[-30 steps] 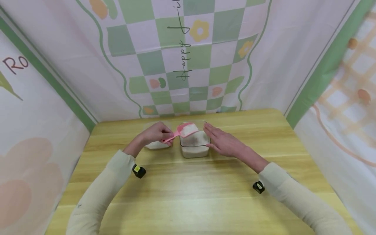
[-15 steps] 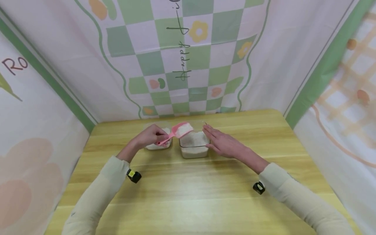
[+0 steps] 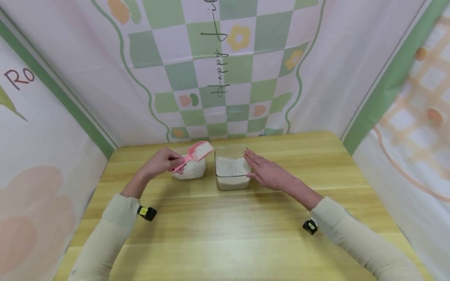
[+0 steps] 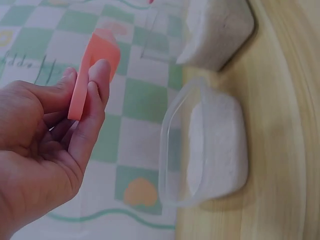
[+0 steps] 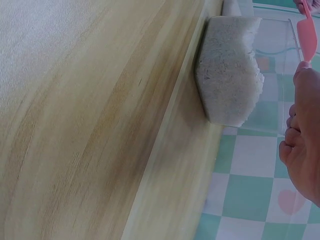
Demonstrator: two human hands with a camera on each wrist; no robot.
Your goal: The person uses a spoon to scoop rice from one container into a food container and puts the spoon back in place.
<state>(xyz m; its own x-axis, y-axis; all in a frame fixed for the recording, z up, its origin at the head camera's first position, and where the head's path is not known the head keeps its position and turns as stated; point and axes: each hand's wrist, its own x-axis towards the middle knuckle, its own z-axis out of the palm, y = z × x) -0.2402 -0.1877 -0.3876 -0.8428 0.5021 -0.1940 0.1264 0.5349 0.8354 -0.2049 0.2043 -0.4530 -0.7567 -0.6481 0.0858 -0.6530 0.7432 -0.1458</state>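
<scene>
My left hand [image 3: 163,163] pinches the handle of a pink scoop [image 3: 190,156] between thumb and fingers. White grains lie in the scoop, which hangs above a small translucent plastic container [image 4: 225,145] holding a white fill. Right of it stands a square glass container [image 3: 233,182], partly filled with white rice [image 5: 232,70]. Against that container's right rim rests my right hand [image 3: 268,171], its fingers extended. In the left wrist view the scoop's bowl is seen edge-on, so its load is hidden there.
Both containers stand near the back of a wooden table [image 3: 225,230]. A checked green-and-white cloth [image 3: 239,66] hangs behind the table, with more cloth at both sides. Black wrist cameras are strapped to both cuffs.
My left hand has carried the loaded scoop leftward, from over the glass container to over the plastic one. My right hand stays at the glass rim.
</scene>
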